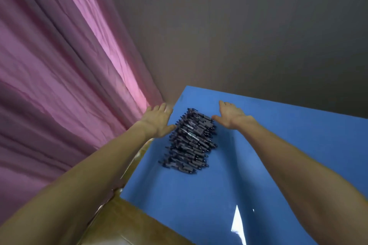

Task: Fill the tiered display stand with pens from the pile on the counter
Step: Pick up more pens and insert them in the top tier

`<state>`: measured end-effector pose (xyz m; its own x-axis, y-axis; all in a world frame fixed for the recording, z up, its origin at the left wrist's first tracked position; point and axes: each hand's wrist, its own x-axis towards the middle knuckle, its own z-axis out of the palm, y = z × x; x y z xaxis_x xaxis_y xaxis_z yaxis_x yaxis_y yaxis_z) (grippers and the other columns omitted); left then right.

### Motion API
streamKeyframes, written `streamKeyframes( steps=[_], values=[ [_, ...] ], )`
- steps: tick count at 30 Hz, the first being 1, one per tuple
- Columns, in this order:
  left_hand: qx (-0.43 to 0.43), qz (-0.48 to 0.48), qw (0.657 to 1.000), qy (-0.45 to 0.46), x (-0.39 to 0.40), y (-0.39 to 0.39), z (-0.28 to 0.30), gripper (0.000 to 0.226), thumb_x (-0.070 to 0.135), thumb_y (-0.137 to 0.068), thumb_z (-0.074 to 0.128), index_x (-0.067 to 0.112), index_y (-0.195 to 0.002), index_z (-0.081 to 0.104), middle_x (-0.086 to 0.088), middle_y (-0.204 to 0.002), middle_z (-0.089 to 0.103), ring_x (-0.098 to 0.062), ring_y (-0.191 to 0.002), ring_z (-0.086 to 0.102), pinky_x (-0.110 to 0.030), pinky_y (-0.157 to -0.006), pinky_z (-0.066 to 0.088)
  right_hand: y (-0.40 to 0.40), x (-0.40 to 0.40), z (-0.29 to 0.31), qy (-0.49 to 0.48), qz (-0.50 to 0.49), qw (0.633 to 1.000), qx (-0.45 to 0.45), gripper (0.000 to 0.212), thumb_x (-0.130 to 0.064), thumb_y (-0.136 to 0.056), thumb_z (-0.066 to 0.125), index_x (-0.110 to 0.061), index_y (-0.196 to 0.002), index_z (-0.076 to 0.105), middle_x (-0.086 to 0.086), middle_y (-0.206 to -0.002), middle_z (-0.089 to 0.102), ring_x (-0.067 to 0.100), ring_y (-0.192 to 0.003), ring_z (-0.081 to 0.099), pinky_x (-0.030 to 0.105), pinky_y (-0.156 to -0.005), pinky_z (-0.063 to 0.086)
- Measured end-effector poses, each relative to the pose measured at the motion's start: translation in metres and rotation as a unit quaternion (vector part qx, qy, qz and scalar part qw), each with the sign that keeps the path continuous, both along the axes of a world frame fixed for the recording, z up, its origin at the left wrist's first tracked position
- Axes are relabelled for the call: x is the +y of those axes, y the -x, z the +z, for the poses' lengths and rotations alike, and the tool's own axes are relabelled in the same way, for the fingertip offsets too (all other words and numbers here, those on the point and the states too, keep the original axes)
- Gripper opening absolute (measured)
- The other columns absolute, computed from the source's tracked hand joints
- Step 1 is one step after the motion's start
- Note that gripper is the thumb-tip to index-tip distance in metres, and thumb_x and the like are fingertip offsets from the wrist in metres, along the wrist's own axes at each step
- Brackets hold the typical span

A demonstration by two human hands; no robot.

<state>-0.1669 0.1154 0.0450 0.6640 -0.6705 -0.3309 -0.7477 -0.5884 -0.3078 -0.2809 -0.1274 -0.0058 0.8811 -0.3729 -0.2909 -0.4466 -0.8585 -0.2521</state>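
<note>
Blue glossy tabletop [258,165] fills the lower right, its far corner against a grey wall [239,26] and its left edge running diagonally down toward the near left. Dark pens [190,141] lie in a long pile on the tabletop, close to that left edge, stacked roughly side by side in a band running from far to near. Bare blue surface to the right of the pile and in front of it, down to the near edge; only a narrow strip between the pile and the left edge.

Left hand [158,120] reaches out at the far left of the pile, fingers straight and spread, grip wide, holding nothing; thumb tip just at the pens. It hangs over the tabletop's left edge. Right hand [231,114] at the far right of the pile, fingers straight, grip wide, holding nothing; thumb close to the top pens. Contact cannot be told for either.

Pink curtain [59,65] hangs along the left, close beside the tabletop edge. Brown cardboard box [119,223] sits below the near left edge. White glare spot on the near tabletop. Pale marks on the pens, too blurred to read.
</note>
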Motion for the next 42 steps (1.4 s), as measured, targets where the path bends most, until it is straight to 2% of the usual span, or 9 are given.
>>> streamKeyframes(
  steps=[6, 13, 16, 19, 24, 27, 31, 37, 42],
  values=[
    [0.05, -0.016, 0.998, -0.016, -0.029, -0.054, -0.044, 0.069, 0.055, -0.101, 0.047, 0.014, -0.154, 0.03, -0.016, -0.158, 0.03, -0.037, -0.14, 0.04, -0.05, -0.121, 0.024, -0.042, -0.002, -0.034, -0.06, -0.008, 0.998, 0.028, 0.052, -0.038, -0.099, 0.056, -0.007, -0.141, 0.048, 0.014, -0.144, 0.052, 0.034, -0.132, 0.05, 0.044, -0.108, 0.043],
    [0.086, -0.071, 0.994, -0.016, -0.059, -0.098, -0.072, 0.056, 0.047, -0.103, 0.047, 0.014, -0.147, 0.04, -0.011, -0.149, 0.042, -0.033, -0.128, 0.053, -0.049, -0.109, 0.038, -0.079, 0.006, -0.055, -0.107, -0.052, 0.992, 0.041, 0.057, -0.042, -0.097, 0.061, -0.008, -0.141, 0.048, 0.012, -0.14, 0.057, 0.033, -0.128, 0.053, 0.043, -0.105, 0.046],
    [0.111, -0.1, 0.989, 0.001, -0.068, -0.117, -0.079, 0.053, 0.044, -0.102, 0.049, 0.012, -0.144, 0.043, -0.011, -0.143, 0.046, -0.034, -0.121, 0.056, -0.046, -0.097, 0.048, -0.092, 0.014, -0.057, -0.107, -0.068, 0.99, 0.07, 0.06, -0.048, -0.094, 0.064, -0.01, -0.138, 0.051, 0.01, -0.132, 0.061, 0.031, -0.12, 0.057, 0.042, -0.101, 0.048],
    [0.126, -0.126, 0.984, 0.008, -0.075, -0.135, -0.087, 0.052, 0.043, -0.102, 0.049, 0.012, -0.144, 0.043, -0.01, -0.143, 0.046, -0.033, -0.119, 0.057, -0.045, -0.091, 0.05, -0.1, 0.022, -0.055, -0.066, -0.071, 0.989, 0.108, 0.053, -0.05, -0.093, 0.061, -0.013, -0.131, 0.056, 0.009, -0.129, 0.056, 0.03, -0.116, 0.057, 0.039, -0.098, 0.048],
    [0.165, -0.127, 0.978, 0.028, -0.087, -0.158, -0.094, 0.052, 0.041, -0.103, 0.049, 0.013, -0.146, 0.043, -0.009, -0.142, 0.048, -0.033, -0.123, 0.056, -0.046, -0.095, 0.05, -0.107, 0.024, -0.056, -0.077, -0.1, 0.978, 0.165, 0.045, -0.054, -0.095, 0.055, -0.015, -0.12, 0.056, 0.004, -0.115, 0.049, 0.027, -0.097, 0.053, 0.041, -0.092, 0.048],
    [0.186, -0.117, 0.975, 0.034, -0.095, -0.169, -0.097, 0.054, 0.042, -0.104, 0.047, 0.013, -0.149, 0.041, -0.009, -0.147, 0.046, -0.033, -0.126, 0.055, -0.047, -0.099, 0.05, -0.104, 0.018, -0.056, -0.105, -0.112, 0.973, 0.175, 0.037, -0.053, -0.099, 0.053, -0.017, -0.105, 0.053, 0.003, -0.103, 0.057, 0.026, -0.093, 0.055, 0.037, -0.082, 0.045],
    [0.205, -0.103, 0.972, 0.043, -0.104, -0.173, -0.099, 0.054, 0.042, -0.105, 0.046, 0.014, -0.151, 0.041, -0.009, -0.147, 0.048, -0.033, -0.128, 0.054, -0.046, -0.101, 0.049, -0.097, 0.007, -0.06, -0.127, -0.131, 0.968, 0.172, 0.032, -0.048, -0.101, 0.054, -0.016, -0.094, 0.052, 0.003, -0.092, 0.057, 0.026, -0.089, 0.055, 0.035, -0.076, 0.041],
    [0.202, -0.106, 0.972, 0.049, -0.117, -0.163, -0.104, 0.048, 0.04, -0.104, 0.046, 0.014, -0.144, 0.049, -0.008, -0.142, 0.055, -0.03, -0.125, 0.056, -0.042, -0.097, 0.05, -0.09, -0.012, -0.064, -0.15, -0.15, 0.963, 0.164, 0.03, -0.041, -0.101, 0.053, -0.013, -0.091, 0.055, 0.008, -0.094, 0.061, 0.029, -0.09, 0.058, 0.036, -0.077, 0.045],
    [0.21, -0.095, 0.971, 0.06, -0.128, -0.148, -0.102, 0.044, 0.038, -0.105, 0.047, 0.014, -0.142, 0.053, -0.007, -0.139, 0.059, -0.029, -0.124, 0.057, -0.04, -0.095, 0.049, -0.08, -0.028, -0.066, -0.165, -0.167, 0.962, 0.142, 0.032, -0.039, -0.104, 0.051, -0.015, -0.083, 0.052, 0.008, -0.092, 0.06, 0.028, -0.087, 0.056, 0.032, -0.075, 0.04]
  ],
)
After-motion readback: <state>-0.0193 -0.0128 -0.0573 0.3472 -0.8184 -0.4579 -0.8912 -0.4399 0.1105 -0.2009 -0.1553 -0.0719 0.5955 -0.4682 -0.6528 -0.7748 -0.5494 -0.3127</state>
